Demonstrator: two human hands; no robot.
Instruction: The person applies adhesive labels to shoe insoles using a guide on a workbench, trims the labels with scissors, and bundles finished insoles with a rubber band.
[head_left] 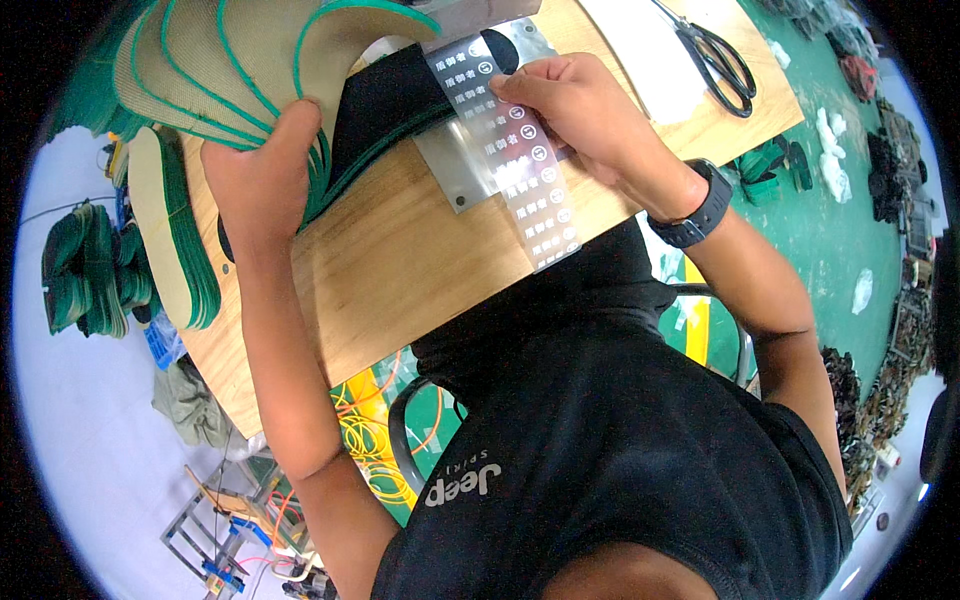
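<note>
In the upper left, the left hand (265, 180) grips fanned insoles (205, 75); at upper centre, the nearer right hand (585, 115) pinches the transparent label strip (512, 158), whose long axis slants down rightward

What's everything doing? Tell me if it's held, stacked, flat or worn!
Left hand: closed, gripping
Fanned insoles: held, spread out
Right hand: fingertips closed
Label strip: held by its edge, straight
Metal plate: flat, partly covered
Insole stack: piled, unheld
Scissors: lying down, open or shut unclear
Watch: strapped on
</note>
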